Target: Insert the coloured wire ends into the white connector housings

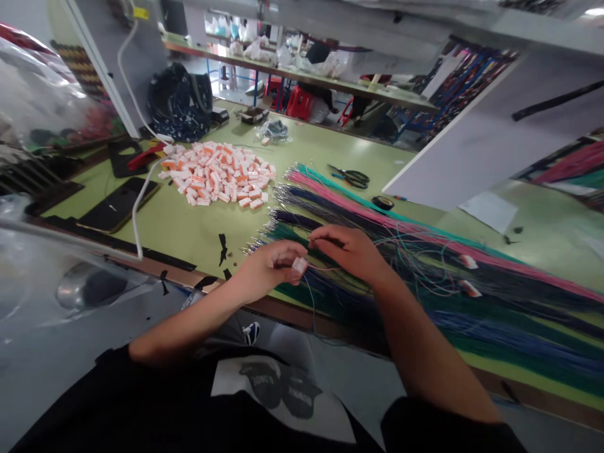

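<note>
Holding connector [299, 266] — left hand [272, 267] | table edge [278, 306] near — pile [221, 173] apart

On the table [189, 229], the connector pile [219, 175] lies left of the wires [337, 196].

Forearms [189, 328] angled inward, hands [267, 272] close, fingers [330, 234] curled

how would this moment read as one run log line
left hand: holds white connector, wires trailing | right hand: over wire bundles, grip unclear | connector pile: on table | scissors: on table
</note>
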### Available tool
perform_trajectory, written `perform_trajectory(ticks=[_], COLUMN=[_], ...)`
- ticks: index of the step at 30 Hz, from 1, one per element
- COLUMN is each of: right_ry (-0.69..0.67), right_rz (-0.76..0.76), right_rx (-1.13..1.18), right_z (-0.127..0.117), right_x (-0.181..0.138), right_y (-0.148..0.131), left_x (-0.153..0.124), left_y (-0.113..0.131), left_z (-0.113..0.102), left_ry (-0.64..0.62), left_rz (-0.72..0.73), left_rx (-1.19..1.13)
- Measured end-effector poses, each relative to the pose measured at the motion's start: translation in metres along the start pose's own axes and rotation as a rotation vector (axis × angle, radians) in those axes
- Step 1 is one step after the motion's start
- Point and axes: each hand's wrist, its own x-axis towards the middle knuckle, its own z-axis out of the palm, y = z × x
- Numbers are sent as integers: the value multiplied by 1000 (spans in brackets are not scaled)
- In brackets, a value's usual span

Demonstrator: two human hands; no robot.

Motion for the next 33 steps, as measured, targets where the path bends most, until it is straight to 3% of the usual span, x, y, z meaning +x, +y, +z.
perform_trajectory(ticks=[5, 9, 12, 18, 33], right_ry=[60, 60, 87, 146, 221], right_rz=[-66, -4, 29, -141, -194], right_rx=[10, -28, -84, -212, -547], right_z=[8, 11, 13, 17, 28], right_x=[-6, -10, -12, -13, -17], right_y=[2, 8, 9, 6, -3], left_x=[8, 14, 16, 17, 16], left_y=[-3, -12, -15, -16, -18], left_z=[-2, -5, -6, -7, -5], left_ry=[128, 181, 182, 151, 211], left_rz=[8, 20, 20, 5, 17], left_rx=[-38, -74, -104, -154, -80])
